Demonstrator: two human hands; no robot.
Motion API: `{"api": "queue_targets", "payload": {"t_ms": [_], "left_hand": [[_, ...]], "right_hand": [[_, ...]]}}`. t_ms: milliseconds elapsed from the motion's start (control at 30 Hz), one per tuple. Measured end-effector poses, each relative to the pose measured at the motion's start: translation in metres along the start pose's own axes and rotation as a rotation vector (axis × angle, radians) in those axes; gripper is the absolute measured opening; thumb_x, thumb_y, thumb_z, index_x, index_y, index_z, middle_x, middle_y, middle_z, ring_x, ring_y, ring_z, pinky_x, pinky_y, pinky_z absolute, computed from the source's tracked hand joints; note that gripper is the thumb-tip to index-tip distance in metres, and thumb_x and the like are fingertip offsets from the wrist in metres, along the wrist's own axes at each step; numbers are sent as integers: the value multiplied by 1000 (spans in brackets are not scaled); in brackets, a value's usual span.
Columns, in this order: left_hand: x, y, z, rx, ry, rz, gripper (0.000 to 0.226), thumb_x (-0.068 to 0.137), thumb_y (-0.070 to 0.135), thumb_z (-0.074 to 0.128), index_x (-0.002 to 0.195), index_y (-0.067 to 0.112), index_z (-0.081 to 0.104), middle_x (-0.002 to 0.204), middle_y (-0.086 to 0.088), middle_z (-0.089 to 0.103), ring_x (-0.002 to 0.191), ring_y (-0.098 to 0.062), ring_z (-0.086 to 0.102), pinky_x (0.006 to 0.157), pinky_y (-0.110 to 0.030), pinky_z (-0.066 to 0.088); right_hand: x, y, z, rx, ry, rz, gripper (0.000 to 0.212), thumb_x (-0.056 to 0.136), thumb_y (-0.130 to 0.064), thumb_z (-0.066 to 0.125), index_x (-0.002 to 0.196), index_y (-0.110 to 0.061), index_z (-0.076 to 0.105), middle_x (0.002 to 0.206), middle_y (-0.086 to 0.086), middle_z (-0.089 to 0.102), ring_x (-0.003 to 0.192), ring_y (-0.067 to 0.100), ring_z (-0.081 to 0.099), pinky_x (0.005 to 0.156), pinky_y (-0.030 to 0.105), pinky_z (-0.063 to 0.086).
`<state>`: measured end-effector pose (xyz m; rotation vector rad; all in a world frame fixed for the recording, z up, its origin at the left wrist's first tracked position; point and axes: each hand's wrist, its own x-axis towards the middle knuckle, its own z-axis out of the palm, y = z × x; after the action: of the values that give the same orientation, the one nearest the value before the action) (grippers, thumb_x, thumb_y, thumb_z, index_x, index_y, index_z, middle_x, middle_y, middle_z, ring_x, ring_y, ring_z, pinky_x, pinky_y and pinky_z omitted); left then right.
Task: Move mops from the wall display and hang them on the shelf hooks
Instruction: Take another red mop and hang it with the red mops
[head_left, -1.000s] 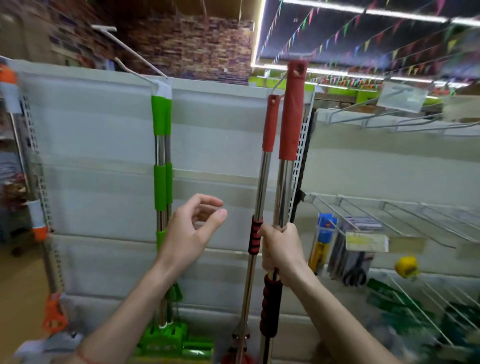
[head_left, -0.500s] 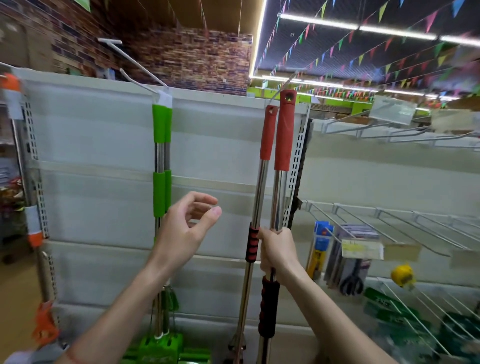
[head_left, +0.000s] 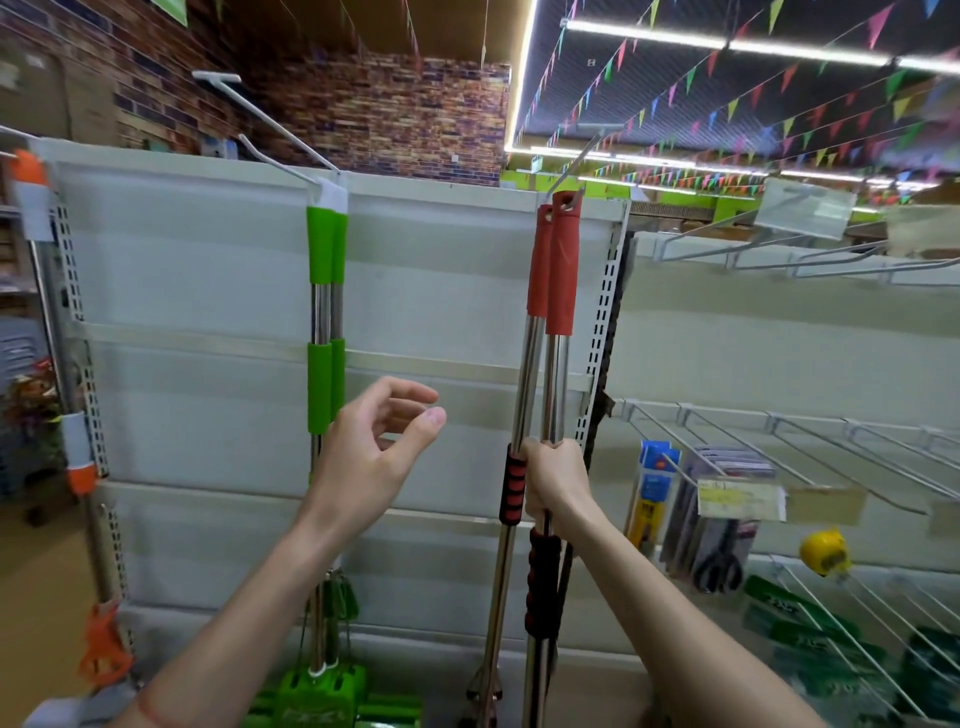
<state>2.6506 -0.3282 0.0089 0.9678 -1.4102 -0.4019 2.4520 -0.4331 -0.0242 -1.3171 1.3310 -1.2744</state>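
Note:
My right hand grips the steel shaft of a red-handled mop, held upright against the white shelf panel. Its top loop sits at the tip of a metal shelf hook. A second red-handled mop hangs just left of it and slightly behind. My left hand hovers open between the red mops and two green-handled mops, which hang from another long hook. The green mop heads rest near the floor.
A white back panel with perforated uprights spans the shelf. To the right are wire shelves with hanging packets, scissors and a yellow tape measure. Orange-and-white mops hang at the far left.
The red mop in my right hand has come down, its top now level with the neighbouring red mop at the hook. My left hand stays open.

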Motion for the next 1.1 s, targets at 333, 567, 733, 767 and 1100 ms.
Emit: {"api": "queue_targets", "payload": {"t_ms": [333,567,733,767,1100], "left_hand": [[3,-9,0,25,19,-32,23,87,41,70,103,25,71,99,-1,79,95,-20,76,84,-49,61],[6,-22,1,39,29,-66,27,86,42,71,104,22,71,99,-5,79,95,-23,75,82,-46,60],[9,-30,9,48,18,-80,23,87,37,71,104,21,71,99,-7,79,95,-24,75,78,-35,58],[10,-31,10,46,19,-81,23,87,36,72,104,21,71,99,-7,79,95,-24,75,78,-35,57],[12,-40,20,52,28,-101,28,85,44,71,104,23,71,100,-8,79,97,-25,76,81,-39,59]], "right_hand": [[52,-6,9,-82,44,3,16,90,-7,49,74,-11,46,55,5,37,44,18,35,46,26,28],[89,3,18,-78,41,-10,15,88,-10,50,74,-15,48,61,6,39,44,16,35,45,26,28],[98,9,23,-40,49,-59,10,86,-9,50,76,-12,48,60,6,38,45,17,36,45,29,30],[100,9,23,-28,50,-69,11,86,-8,50,76,-12,48,61,6,38,46,17,36,45,30,30],[112,16,34,24,87,-108,18,80,-13,52,65,-17,42,57,3,34,53,19,36,50,36,30]]}}
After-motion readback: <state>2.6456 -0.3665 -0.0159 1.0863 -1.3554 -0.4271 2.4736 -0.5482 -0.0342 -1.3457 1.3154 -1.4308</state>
